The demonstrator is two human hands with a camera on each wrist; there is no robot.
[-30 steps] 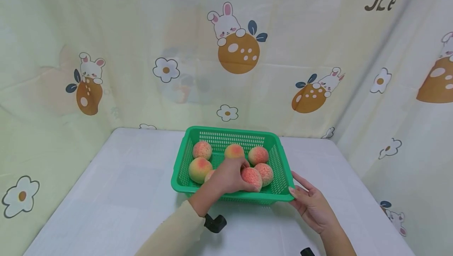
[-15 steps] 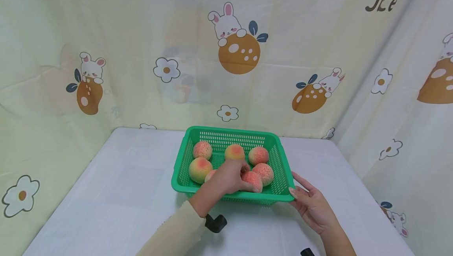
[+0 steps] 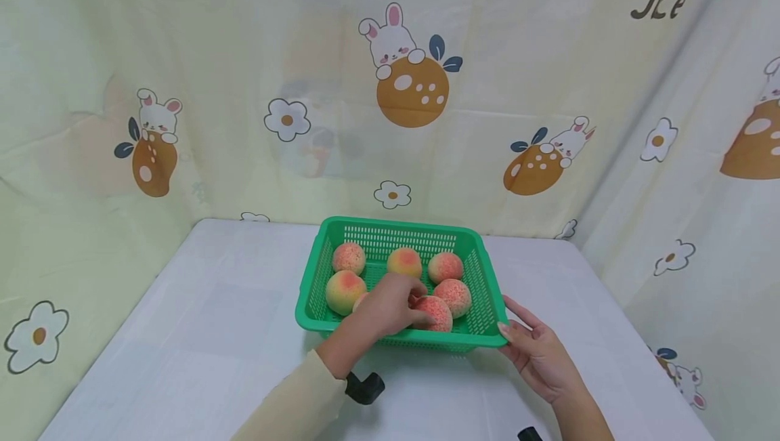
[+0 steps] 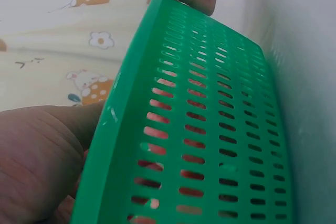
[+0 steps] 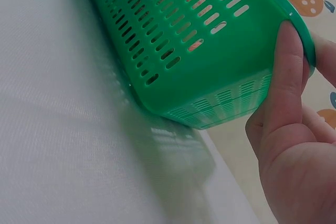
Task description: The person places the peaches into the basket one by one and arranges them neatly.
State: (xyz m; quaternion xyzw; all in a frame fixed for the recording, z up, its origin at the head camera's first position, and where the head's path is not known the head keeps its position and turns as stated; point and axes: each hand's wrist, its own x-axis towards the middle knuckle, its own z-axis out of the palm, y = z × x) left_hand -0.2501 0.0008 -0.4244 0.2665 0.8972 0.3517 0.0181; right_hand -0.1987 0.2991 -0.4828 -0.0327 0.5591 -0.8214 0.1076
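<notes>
A green plastic basket (image 3: 402,338) stands on the table with several peaches inside. My left hand (image 3: 390,302) reaches over the basket's front rim, with its thumb and fingers loosely beside the front-right peach (image 3: 437,311). Behind that peach lies another peach (image 3: 453,297). In the left wrist view, the left hand (image 4: 39,156) is at the near side of the rim, its fingertips hidden behind the basket wall. My right hand (image 3: 539,353) pinches the basket's front-right corner. The right wrist view shows that hand (image 5: 294,129) with fingers on both sides of the rim.
Other peaches sit at the left (image 3: 344,292), back left (image 3: 349,258), back middle (image 3: 404,262) and back right (image 3: 445,267) of the basket. A white cloth covers the table (image 3: 201,332). A printed curtain (image 3: 305,177) hangs behind it.
My left hand has drawn back slightly to the left, and its fingers have loosened from the front-right peach. The peach stays low in the basket. My right hand has not moved.
</notes>
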